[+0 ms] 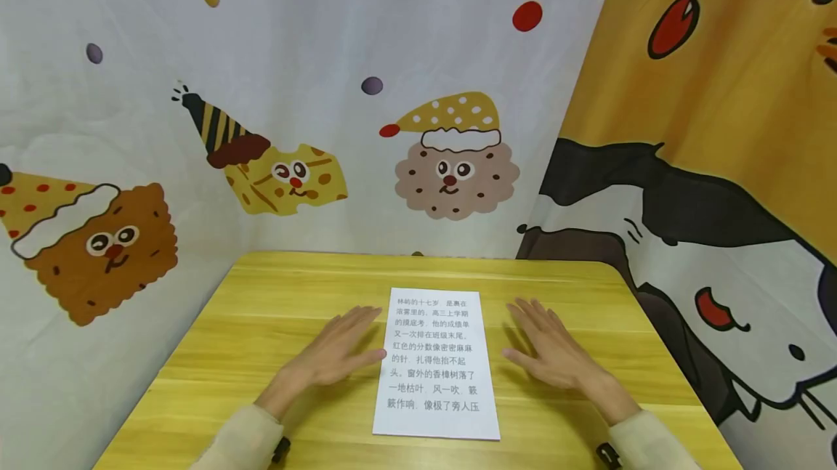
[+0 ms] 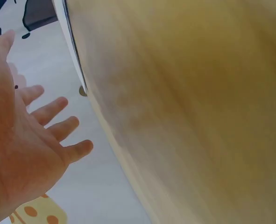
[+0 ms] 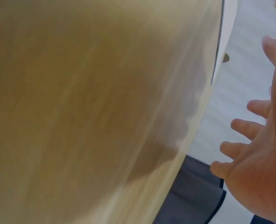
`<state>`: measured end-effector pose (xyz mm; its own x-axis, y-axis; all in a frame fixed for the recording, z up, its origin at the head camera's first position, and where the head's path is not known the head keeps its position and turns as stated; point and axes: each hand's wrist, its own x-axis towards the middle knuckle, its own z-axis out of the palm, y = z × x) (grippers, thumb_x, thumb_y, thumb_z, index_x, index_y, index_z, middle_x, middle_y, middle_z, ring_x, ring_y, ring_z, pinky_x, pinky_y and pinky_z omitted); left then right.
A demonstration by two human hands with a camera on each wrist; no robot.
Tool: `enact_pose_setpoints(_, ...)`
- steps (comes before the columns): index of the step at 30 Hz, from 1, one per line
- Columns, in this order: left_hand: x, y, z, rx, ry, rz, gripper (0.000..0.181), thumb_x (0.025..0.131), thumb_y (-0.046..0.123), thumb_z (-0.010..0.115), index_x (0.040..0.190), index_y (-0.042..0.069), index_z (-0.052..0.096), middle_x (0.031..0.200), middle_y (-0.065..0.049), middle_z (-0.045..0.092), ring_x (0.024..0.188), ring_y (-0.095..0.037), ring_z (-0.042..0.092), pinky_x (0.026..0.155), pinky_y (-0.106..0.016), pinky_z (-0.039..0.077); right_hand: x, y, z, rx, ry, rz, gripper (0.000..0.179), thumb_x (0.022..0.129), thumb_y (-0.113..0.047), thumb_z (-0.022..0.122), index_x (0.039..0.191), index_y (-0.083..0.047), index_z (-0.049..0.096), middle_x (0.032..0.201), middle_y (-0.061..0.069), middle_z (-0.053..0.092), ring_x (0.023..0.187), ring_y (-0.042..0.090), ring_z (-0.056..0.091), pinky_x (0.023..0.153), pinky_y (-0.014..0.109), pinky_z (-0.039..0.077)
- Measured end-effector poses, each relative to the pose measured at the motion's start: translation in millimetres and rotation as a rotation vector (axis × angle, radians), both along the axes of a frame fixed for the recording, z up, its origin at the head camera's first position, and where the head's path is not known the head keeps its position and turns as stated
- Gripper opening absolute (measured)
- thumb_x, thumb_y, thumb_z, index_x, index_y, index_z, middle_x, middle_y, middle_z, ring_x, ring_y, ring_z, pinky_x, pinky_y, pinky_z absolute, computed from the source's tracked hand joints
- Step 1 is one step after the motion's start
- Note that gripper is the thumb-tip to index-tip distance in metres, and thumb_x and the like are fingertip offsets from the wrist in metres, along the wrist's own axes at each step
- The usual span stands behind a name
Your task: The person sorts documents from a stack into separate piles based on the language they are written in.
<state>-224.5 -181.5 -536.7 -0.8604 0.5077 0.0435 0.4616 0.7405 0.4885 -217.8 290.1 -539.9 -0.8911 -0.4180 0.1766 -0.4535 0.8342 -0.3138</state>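
Observation:
A white sheet of paper [image 1: 434, 423] printed with several lines of dark Chinese text lies on the wood-grain table [image 1: 288, 288], its long side running away from me. My left hand [image 1: 336, 350] is just left of the sheet, fingers extended and thumb spread, the thumb tip at the paper's left edge; I cannot tell if it touches. On the other side, my right hand [image 1: 549, 346] is apart from the sheet with its fingers extended. Both wrist views show spread fingers, with nothing held in the left hand [image 2: 35, 130] or the right hand [image 3: 264, 144].
Behind the table hangs a white curtain [image 1: 294, 34] with cartoon biscuits and cheese in party hats. An orange section [image 1: 608, 92] with a large black-and-white cartoon animal [image 1: 732, 288] drapes along the right side. Long pale sleeves [image 1: 245, 437] cover the forearms.

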Motion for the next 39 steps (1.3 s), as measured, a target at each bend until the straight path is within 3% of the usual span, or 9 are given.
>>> enact_pose_setpoints(8, 1.5, 14.6, 1.9, 0.061, -0.017, 0.037, 0.092, 0.109, 0.065, 0.064, 0.179, 0.014, 0.032, 0.182, -0.022, 0.038, 0.168, -0.048, 0.039, 0.135, -0.073, 0.033, 1.5, -14, -4.4, -0.044, 0.008, 0.034, 0.084, 0.108, -0.054, 0.072, 0.168, -0.001, 0.049, 0.179, 0.027, 0.041, 0.161, 0.057, 0.044, 0.125, 0.078, 0.042)
enact_pose_setpoints(16, 1.7, 19.7, 0.6, 0.081, -0.058, 0.066, 0.09, 0.106, 0.054, 0.074, 0.175, 0.008, 0.039, 0.178, -0.026, 0.043, 0.164, -0.05, 0.045, 0.132, -0.073, 0.038, -3.6, -29, -3.1, -0.112, -0.14, -0.007, 0.09, 0.104, -0.063, 0.074, 0.167, -0.003, 0.051, 0.176, 0.027, 0.044, 0.161, 0.054, 0.046, 0.128, 0.075, 0.042)
enact_pose_setpoints(21, -1.0, 20.8, 0.0, 0.069, -0.091, 0.063, 0.087, 0.104, 0.053, 0.078, 0.17, 0.006, 0.047, 0.174, -0.027, 0.049, 0.161, -0.053, 0.048, 0.13, -0.075, 0.039, -5.7, -33, -3.9, -0.127, -0.184, -0.017, 0.088, 0.1, -0.061, 0.08, 0.162, -0.003, 0.057, 0.17, 0.028, 0.051, 0.156, 0.053, 0.051, 0.125, 0.074, 0.045)
enact_pose_setpoints(31, -6.1, 22.9, 0.2, 0.026, -0.106, 0.061, 0.083, 0.1, 0.053, 0.082, 0.161, 0.003, 0.058, 0.17, -0.028, 0.053, 0.158, -0.054, 0.049, 0.13, -0.076, 0.037, -6.4, -38, -7.7, -0.124, -0.176, -0.028, 0.075, 0.094, -0.051, 0.09, 0.149, -0.003, 0.069, 0.147, 0.015, 0.067, 0.137, 0.036, 0.064, 0.116, 0.061, 0.056)
enact_pose_setpoints(39, -6.8, 23.9, -1.6, 0.006, -0.088, 0.046, 0.085, 0.096, 0.053, 0.086, 0.157, -0.001, 0.063, 0.166, -0.028, 0.057, 0.154, -0.053, 0.053, 0.129, -0.075, 0.039, -6.2, -41, -9.9, -0.116, -0.164, -0.025, 0.069, 0.092, -0.048, 0.093, 0.142, -0.004, 0.074, 0.133, 0.009, 0.07, 0.124, 0.029, 0.064, 0.107, 0.056, 0.058)
